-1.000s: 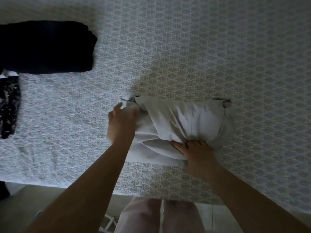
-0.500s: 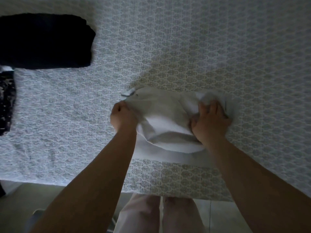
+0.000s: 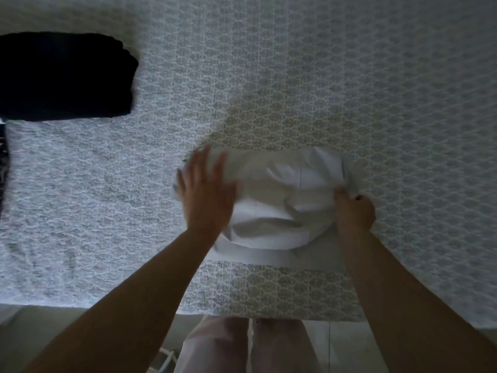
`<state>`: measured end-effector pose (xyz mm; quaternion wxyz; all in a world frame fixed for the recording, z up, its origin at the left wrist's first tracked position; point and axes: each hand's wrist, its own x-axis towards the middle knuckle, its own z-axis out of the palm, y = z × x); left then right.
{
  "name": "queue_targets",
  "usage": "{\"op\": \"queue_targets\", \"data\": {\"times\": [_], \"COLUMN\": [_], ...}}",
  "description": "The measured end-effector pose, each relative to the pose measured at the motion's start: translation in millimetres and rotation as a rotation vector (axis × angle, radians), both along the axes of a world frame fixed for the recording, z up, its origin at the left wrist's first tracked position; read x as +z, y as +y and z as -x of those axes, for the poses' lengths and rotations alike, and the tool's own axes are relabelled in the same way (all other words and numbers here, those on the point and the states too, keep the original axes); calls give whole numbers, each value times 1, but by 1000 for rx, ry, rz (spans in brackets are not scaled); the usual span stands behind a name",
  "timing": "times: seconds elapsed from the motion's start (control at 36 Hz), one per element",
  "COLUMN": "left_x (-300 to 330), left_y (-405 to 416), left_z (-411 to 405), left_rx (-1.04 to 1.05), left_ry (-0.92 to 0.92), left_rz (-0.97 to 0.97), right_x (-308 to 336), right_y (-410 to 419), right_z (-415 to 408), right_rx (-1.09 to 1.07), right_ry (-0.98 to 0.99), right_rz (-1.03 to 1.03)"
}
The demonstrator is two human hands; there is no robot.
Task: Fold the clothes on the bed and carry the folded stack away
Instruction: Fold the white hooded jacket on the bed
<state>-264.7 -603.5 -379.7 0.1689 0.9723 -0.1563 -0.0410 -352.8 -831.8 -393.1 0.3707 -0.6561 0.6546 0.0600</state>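
A white garment (image 3: 279, 200), partly folded and still rumpled, lies on the bed near its front edge. My left hand (image 3: 205, 192) is spread flat with straight fingers over the garment's left end, blurred by motion. My right hand (image 3: 353, 211) has curled fingers and grips the garment's right edge. A folded black garment (image 3: 64, 76) lies at the far left of the bed. Below it, at the left border, a sliver of a dark patterned garment (image 3: 2, 162) shows.
The bed (image 3: 349, 76) carries a grey-white patterned cover. Its front edge runs across the bottom of the view, with my legs in pale trousers (image 3: 250, 345) against it. A white object (image 3: 164, 359) on the floor peeks out at the bottom.
My left hand has let go of the garment's left end and spread flat over it. My right hand has moved from the top right corner down to the right edge.
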Motion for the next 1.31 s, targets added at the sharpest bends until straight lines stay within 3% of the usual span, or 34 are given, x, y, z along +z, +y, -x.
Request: {"op": "queue_targets", "data": {"times": [0.06,0.11,0.14,0.19,0.28,0.36,0.44,0.5,0.56,0.61,0.67,0.75,0.81,0.86,0.94,1.0,1.14,1.19,1.31], "left_x": [1,-3,-8,-6,4,0,-4,-12,-20,-23,-28,-19,-15,-18,-36,-50,-71,-76,-83], "left_y": [-16,-24,-23,-23,-23,-11,2,5,1,-8,-14,-22,-28,-27,-4,13,28,33,55], "left_z": [21,41,47,49,43,46,64,74,84,94,102,94,80,61,37,34,47,44,29], "left_rx": [-512,-831,-886,-804,-622,-712,-895,-972,-955,-950,-959,-820,-583,-284,83,197,537,609,680], "left_ry": [45,162,183,190,77,29,146,264,365,400,410,286,100,-3,121,196,448,553,644], "left_rz": [-40,-282,-389,-444,-210,-25,-141,-378,-476,-515,-568,-447,-246,-223,-304,-284,29,122,52], "right_x": [3,7,12,18,21,18,12,19,26,22,8,-19,-26,-30,-36,-39,-39,-43,-48], "right_y": [0,-1,1,3,11,16,21,29,41,49,50,47,48,50,50,50,34,21,4], "right_z": [0,-2,-2,2,11,21,32,31,24,18,23,44,53,58,63,61,34,24,17], "right_rx": [25,-103,-200,-444,-582,-480,-162,-22,333,732,968,1047,1026,992,995,968,662,562,178], "right_ry": [-17,-160,-278,-534,-717,-441,-39,-6,-114,-117,38,156,156,130,123,97,66,107,111], "right_rz": [-45,-179,-323,-644,-805,-615,-196,176,466,518,421,338,324,316,330,328,375,326,42]}}
